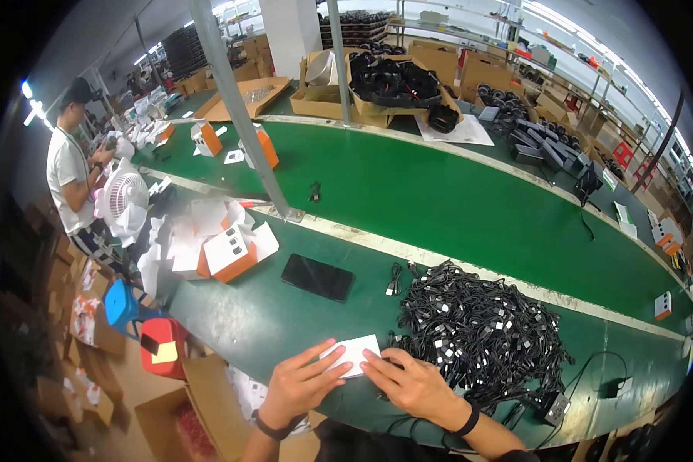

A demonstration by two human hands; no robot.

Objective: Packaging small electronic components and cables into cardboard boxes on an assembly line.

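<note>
Between my two hands is a small white rectangular piece (360,351), low over the near edge of the green table; whether it is a thin box or folded card I cannot tell. My left hand (302,383) grips its left side, fingers lying across the top. On the right side, the fingertips of my right hand (413,386) press on it. Just beyond lies a black phone (317,278), flat on the table. A large tangled heap of black cables (481,331) with white tags sits right of my right hand, and one bundled cable (393,280) lies apart from it.
Open white-and-orange boxes (231,252) and papers are piled at the left. A green conveyor belt (439,192) runs beyond the table, with a metal post (242,108) at its near edge. A person (73,165) stands far left by a fan (123,194). Stools (162,346) and cartons stand below.
</note>
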